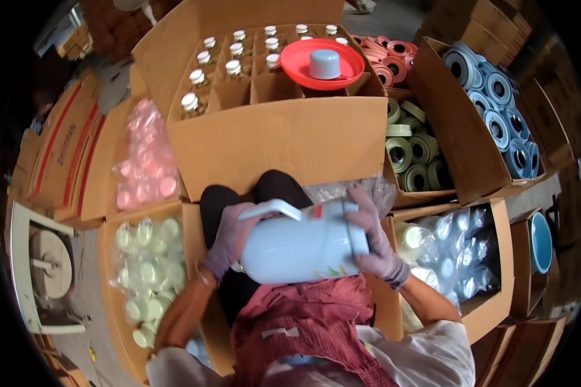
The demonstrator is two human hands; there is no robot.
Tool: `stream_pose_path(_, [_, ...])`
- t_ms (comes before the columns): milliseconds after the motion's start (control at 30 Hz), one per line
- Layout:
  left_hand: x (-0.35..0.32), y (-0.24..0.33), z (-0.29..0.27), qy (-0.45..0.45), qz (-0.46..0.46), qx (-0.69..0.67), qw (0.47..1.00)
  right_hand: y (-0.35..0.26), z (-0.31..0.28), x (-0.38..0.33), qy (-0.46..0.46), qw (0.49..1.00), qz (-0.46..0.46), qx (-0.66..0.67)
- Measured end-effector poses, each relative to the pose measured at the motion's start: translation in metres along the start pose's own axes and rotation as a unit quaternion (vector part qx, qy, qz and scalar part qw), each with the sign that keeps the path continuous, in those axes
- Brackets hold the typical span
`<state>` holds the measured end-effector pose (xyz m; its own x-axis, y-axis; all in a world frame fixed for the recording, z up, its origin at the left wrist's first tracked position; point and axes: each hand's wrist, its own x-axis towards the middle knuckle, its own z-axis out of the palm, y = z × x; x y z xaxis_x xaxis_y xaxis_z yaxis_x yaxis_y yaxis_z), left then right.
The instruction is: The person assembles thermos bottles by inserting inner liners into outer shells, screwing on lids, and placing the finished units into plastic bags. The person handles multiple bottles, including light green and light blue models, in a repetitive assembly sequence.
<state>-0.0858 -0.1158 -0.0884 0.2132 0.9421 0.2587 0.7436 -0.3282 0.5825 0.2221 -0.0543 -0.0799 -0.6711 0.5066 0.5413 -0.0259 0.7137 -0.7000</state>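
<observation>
I hold a pale blue thermos jug lying sideways over my lap, its white handle up. My left hand, in a purple glove, grips the jug's base end. At the other end my gloved right hand wraps around the jug's neck and top. Directly ahead stands a cardboard box with divider cells holding several glass inner flasks with white caps. A red bowl rests on that box with a pale blue lid in it.
Boxes surround me: pink caps in plastic and pale green caps on the left, green rings, blue rings and pink rings on the right, bagged pale parts at lower right. A white stool stands far left.
</observation>
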Motion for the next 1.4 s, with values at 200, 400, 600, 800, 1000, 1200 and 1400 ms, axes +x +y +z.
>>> stream_pose_path(200, [0.021,0.045,-0.013,0.154,0.055,-0.097,0.982,0.006,0.02,0.001,0.234,0.856,0.332,0.32])
stream_pose_path(400, [-0.002,0.023,-0.017,-0.111,-0.058,-0.099,0.987,-0.034,-0.036,0.038,-0.063,0.996,-0.064,0.003])
stream_pose_path(600, [-0.012,0.039,-0.004,0.035,-0.041,-0.04,0.998,-0.029,-0.044,0.041,-0.097,0.995,0.017,0.034])
stream_pose_path(800, [0.004,0.058,-0.007,0.173,-0.119,-0.192,0.959,-0.005,0.0,0.0,0.122,0.935,0.247,0.221])
stream_pose_path(1000, [-0.002,0.036,-0.003,0.144,-0.1,-0.27,0.947,-0.017,-0.007,-0.006,0.037,0.963,0.242,0.109])
stream_pose_path(1200, [-0.014,0.036,0.008,-0.066,-0.137,-0.261,0.953,-0.044,-0.043,0.033,-0.144,0.985,-0.092,-0.01])
stream_pose_path(1400, [-0.016,0.035,0.003,0.079,-0.237,-0.266,0.931,-0.021,-0.02,0.018,-0.027,0.998,-0.031,0.047])
